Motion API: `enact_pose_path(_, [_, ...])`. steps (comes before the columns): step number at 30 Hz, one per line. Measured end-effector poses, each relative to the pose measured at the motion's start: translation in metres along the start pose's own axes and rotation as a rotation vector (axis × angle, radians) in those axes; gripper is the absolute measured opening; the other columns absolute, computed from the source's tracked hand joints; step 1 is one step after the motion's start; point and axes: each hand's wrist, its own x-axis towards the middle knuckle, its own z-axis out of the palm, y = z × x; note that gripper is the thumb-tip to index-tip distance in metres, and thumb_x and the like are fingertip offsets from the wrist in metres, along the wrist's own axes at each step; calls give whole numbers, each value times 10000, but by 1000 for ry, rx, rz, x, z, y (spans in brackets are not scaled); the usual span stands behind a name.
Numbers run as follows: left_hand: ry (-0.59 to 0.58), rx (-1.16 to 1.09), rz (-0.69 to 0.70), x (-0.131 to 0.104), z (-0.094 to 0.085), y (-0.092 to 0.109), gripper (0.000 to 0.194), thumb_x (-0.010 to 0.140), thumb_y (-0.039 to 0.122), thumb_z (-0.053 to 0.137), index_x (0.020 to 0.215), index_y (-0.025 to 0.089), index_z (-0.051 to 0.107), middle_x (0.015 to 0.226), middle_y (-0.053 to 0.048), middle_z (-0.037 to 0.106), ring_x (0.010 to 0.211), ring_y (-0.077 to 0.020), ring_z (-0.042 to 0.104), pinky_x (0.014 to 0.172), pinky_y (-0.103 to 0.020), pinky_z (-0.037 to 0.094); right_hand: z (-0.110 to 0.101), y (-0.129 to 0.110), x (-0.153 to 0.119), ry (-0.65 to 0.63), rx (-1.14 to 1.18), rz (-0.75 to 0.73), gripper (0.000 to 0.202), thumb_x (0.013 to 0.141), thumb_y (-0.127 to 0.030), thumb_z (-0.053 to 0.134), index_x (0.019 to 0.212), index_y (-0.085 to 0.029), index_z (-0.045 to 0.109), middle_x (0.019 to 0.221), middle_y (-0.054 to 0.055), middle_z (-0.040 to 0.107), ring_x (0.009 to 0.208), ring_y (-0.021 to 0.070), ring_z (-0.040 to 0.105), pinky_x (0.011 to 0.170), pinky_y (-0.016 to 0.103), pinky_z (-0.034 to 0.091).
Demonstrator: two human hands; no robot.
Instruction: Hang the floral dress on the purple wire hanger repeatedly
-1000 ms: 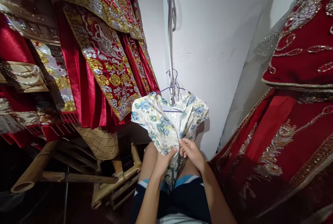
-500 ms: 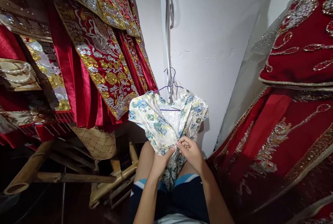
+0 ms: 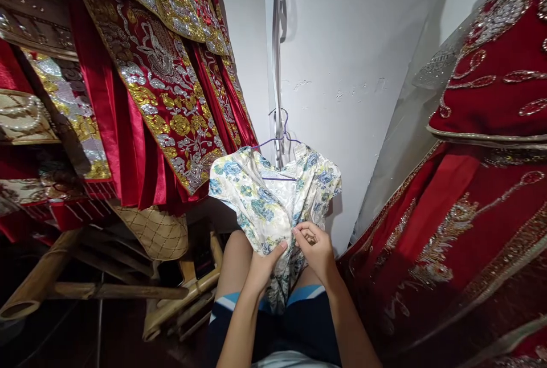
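A white dress [image 3: 262,205] with blue and yellow flowers and short sleeves hangs on a purple hanger [image 3: 285,129] in front of me. Its front opening is parted at the neck, and the lower part drops between my knees. My left hand [image 3: 267,262] grips the cloth left of the opening, thumb on top and the other fingers hidden behind it. With thumb and forefinger, my right hand [image 3: 314,245] pinches the edge of the opening near the waist; whether a small fastener sits in that pinch cannot be made out.
Red gowns with gold and silver embroidery [image 3: 175,106] hang at the left, above a bamboo chair [image 3: 119,291]. Another beaded red gown [image 3: 482,203] hangs at the right, partly under clear plastic. A metal rail [image 3: 276,43] runs along the white wall [image 3: 342,32].
My right hand has shifted slightly to the right along with its pinch. The left hand keeps its hold on the cloth. The view has moved a little.
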Motion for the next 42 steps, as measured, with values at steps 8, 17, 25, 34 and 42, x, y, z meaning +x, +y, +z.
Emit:
enact_pose_path(8, [-6,-16,-2,5,-1,-7,816,688,377,829,1420,202,515,1396,-146,593,1331,-349,517,1107,-452,422,4,-3,3,175,82,-71,262,900,-459,601,815,-213,635,605,8,574,592,180,563,581,302,441])
enact_pose_path(17, [426,530,651,-9,11,0,520,835,293,699,1322,236,523,1394,-137,475,1358,-292,409,1151,-417,300,12,-4,1,123,97,-100,253,898,-427,614,768,-209,619,564,-25,514,537,143,484,529,276,384])
enact_pose_path(25, [87,269,395,-2,28,-5,238,923,327,582,1118,222,495,899,-40,618,875,-188,629,800,-294,480,20,-9,0,79,127,-133,208,901,-376,615,801,-195,634,642,-5,597,589,141,548,558,251,436])
enact_pose_path(34, [31,399,417,-2,12,-10,217,908,247,581,1048,229,415,803,8,579,750,-147,573,755,-270,445,2,-32,64,95,-16,-355,220,896,-360,614,749,-198,590,533,-58,442,498,112,399,499,242,305])
enact_pose_path(42, [-34,431,407,1,14,-11,168,896,236,555,940,232,393,748,27,501,688,-144,506,664,-245,407,-16,-73,161,143,-311,-547,175,883,-316,597,754,-205,555,521,-74,414,505,121,397,577,253,316])
